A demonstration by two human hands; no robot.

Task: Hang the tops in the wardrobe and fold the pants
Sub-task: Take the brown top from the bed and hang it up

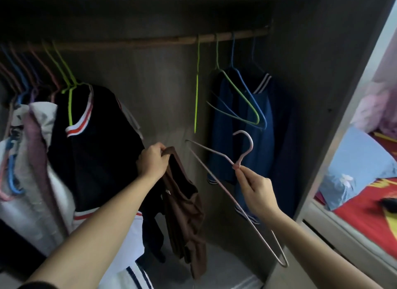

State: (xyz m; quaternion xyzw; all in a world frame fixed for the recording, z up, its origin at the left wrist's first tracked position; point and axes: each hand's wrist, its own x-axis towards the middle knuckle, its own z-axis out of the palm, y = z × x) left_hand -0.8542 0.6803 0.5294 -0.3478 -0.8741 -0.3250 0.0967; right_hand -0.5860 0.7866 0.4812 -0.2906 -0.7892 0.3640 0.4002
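My left hand (152, 163) grips the neck edge of a brown top (184, 209), which hangs limp in front of the open wardrobe. My right hand (255, 189) pinches a pink wire hanger (214, 179) just below its hook, holding it tilted to the right of the top. The hanger and the top are apart. Above runs the wooden rail (150, 42).
A black top with red-striped collar (92, 146) and several other clothes hang at the left. A blue jacket (257, 125) and empty green and blue hangers (238, 101) hang at the right. A lone green hanger (196, 88) dangles mid-rail. A bed (365, 202) lies at the right.
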